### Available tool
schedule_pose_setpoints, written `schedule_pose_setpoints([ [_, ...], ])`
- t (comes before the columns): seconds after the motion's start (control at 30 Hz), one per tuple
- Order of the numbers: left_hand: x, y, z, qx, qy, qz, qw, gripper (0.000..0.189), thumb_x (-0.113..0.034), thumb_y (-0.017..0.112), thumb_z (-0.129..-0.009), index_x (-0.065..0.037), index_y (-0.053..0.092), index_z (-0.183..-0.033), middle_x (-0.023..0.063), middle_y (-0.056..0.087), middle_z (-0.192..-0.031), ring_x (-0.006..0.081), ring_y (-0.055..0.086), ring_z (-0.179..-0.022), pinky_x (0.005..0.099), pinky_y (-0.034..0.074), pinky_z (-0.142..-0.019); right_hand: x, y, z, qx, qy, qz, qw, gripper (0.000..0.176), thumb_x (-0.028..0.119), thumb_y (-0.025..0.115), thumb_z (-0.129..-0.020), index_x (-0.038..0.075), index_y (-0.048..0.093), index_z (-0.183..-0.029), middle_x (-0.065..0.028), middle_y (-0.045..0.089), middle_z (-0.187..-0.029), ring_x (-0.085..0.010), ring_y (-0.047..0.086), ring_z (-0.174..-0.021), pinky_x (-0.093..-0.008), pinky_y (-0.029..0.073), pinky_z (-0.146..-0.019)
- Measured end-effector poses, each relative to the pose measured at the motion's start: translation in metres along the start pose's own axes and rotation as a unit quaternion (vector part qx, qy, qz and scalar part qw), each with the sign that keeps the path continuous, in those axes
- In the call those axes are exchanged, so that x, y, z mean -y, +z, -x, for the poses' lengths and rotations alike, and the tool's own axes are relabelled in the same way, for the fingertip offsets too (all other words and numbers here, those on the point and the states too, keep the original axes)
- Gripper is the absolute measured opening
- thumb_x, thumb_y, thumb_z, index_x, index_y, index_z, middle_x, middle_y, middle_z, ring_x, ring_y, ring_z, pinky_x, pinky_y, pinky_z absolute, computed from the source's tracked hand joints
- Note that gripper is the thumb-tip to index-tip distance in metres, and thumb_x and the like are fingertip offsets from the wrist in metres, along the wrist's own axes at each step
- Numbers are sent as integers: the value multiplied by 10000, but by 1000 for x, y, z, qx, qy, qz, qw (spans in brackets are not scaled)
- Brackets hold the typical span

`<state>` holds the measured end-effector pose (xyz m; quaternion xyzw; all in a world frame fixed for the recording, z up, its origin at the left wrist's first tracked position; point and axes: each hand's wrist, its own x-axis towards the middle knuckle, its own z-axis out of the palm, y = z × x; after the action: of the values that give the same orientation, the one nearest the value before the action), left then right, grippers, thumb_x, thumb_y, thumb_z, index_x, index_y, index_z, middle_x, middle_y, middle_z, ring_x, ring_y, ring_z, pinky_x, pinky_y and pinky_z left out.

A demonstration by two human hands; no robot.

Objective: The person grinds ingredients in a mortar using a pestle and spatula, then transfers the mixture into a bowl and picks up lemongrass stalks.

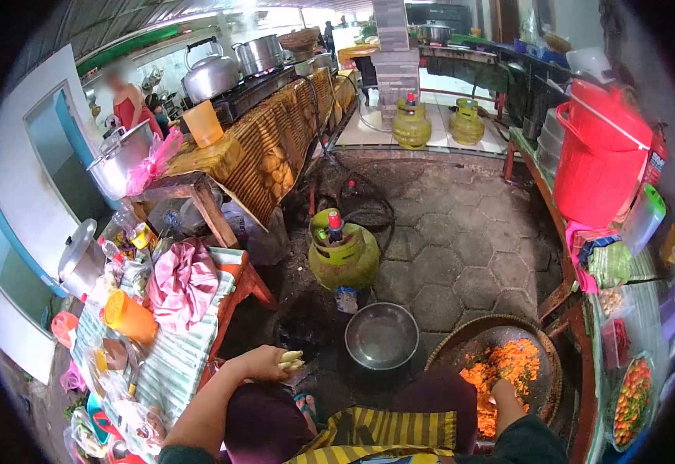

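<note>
My left hand [262, 363] is closed around several pale yellow, finger-long pieces [291, 360], held above my left knee; I cannot make out their kind. My right hand [505, 393] is down at the orange chopped or crushed food [514, 360] on a wide, dark round dish [494, 337]. Its fingers look curled, and what they grip is hidden. Around that dish runs a woven rim [450, 340]. Between my hands, on the ground, sits a metal bowl [382, 336].
A green gas cylinder [344, 259] with a hose stands ahead on the paving. On the left, a low table [190, 359] holds an orange pitcher [130, 317] and cloth. A red bucket [602, 155] and a chili tray [633, 402] are on the right. A person [129, 104] stands far left.
</note>
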<state>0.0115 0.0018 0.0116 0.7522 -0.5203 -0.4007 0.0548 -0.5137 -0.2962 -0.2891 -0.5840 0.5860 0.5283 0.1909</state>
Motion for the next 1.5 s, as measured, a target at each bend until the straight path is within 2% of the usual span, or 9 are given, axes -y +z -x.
schedule_pose_setpoints([
  [0.27,-1,-1,19,-5,-1,-30,1000,342,-277,661,-710,-86,616,-990,133,648,-838,235,608,-742,337,453,-693,9,26,15,-165,51,-133,976,332,176,669,-764,18,592,-1045,-115,600,-1034,-225,617,-831,-335,507,-669],
  [0.4,-5,-4,30,17,-34,-31,999,460,-292,693,-710,-111,568,-1114,93,648,-898,206,611,-812,311,462,-750,10,-6,95,-103,43,-109,988,364,171,683,-749,24,580,-1066,-112,603,-1024,-211,620,-858,-326,508,-676],
  [0.83,3,0,23,7,-72,20,997,372,-262,712,-674,-81,609,-982,101,643,-830,211,605,-747,318,457,-704,10,17,39,-142,15,-100,985,287,145,646,-782,11,584,-1029,-128,620,-979,-233,622,-825,-350,509,-666],
  [1.13,-15,-8,24,20,-72,19,997,377,-226,714,-672,-75,609,-1001,101,643,-851,194,600,-769,308,455,-718,17,1,12,-27,83,-146,985,414,140,664,-757,45,534,-1139,-123,614,-1015,-228,616,-840,-342,509,-660],
  [1.2,-2,-1,17,8,-49,19,999,372,-223,714,-673,-74,611,-998,109,641,-846,190,600,-767,314,456,-720,4,4,60,-123,-25,-160,979,520,55,655,-740,75,481,-1230,-122,556,-1187,-257,575,-1046,-389,506,-772],
  [1.3,28,7,6,-4,-33,77,996,397,-212,713,-669,-75,599,-1024,130,644,-839,205,613,-745,326,470,-697,12,50,-49,-264,-27,-89,960,408,310,411,-903,117,470,-1257,-88,478,-1292,-251,524,-1117,-396,439,-890],
  [1.43,-17,7,10,-14,-45,84,995,310,26,603,-705,-35,581,-1007,7,583,-826,99,567,-715,265,520,-596,-23,19,62,-222,-60,-171,958,270,122,554,-771,22,619,-1013,-172,610,-1058,-309,596,-978,-404,482,-785],
  [1.47,-49,2,16,-7,-72,81,994,315,29,605,-699,-19,565,-1007,12,577,-812,96,559,-724,251,510,-593,-34,22,39,-117,-120,-74,983,106,104,634,-723,23,655,-788,-177,645,-749,-264,625,-645,-396,481,-543],
  [1.5,-42,5,15,3,-90,124,988,325,9,626,-684,-9,554,-1001,11,572,-807,96,543,-716,235,485,-600,-53,22,64,5,-112,-381,918,123,75,654,-711,22,603,-613,-132,559,-543,-208,527,-458,-350,418,-421],
])
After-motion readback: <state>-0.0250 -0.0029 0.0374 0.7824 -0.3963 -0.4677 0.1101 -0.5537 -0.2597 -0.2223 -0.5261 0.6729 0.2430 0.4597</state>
